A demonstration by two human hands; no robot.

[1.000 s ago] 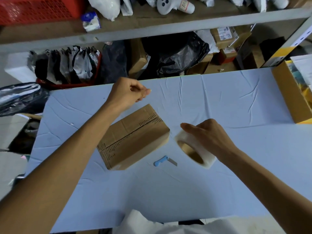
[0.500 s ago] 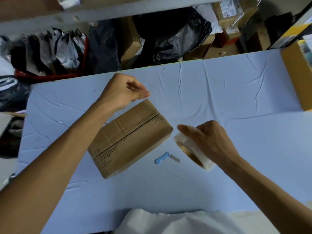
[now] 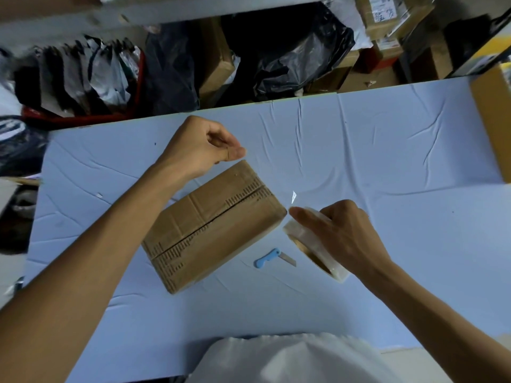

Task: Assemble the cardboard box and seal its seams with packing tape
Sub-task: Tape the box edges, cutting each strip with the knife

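Note:
A closed brown cardboard box (image 3: 213, 225) lies at a slant on the light blue table (image 3: 387, 167), its centre seam facing up. My right hand (image 3: 340, 236) grips a roll of clear packing tape (image 3: 312, 244) just right of the box's near corner. My left hand (image 3: 204, 147) hovers above the box's far corner, thumb and fingers pinched on the free end of the tape. A thin clear strip (image 3: 293, 196) glints between the two hands, stretched over the box's right end.
A small blue utility knife (image 3: 272, 258) lies on the table between box and roll. A yellow-brown carton (image 3: 492, 123) stands at the right edge. Behind the table, shelves hold black bags (image 3: 290, 53), parcels and cardboard boxes (image 3: 387, 20).
The view tilted down and the box sits lower and more central in it. My hands kept their pose, left pinching, right holding the roll; the stretched tape now shows a glint.

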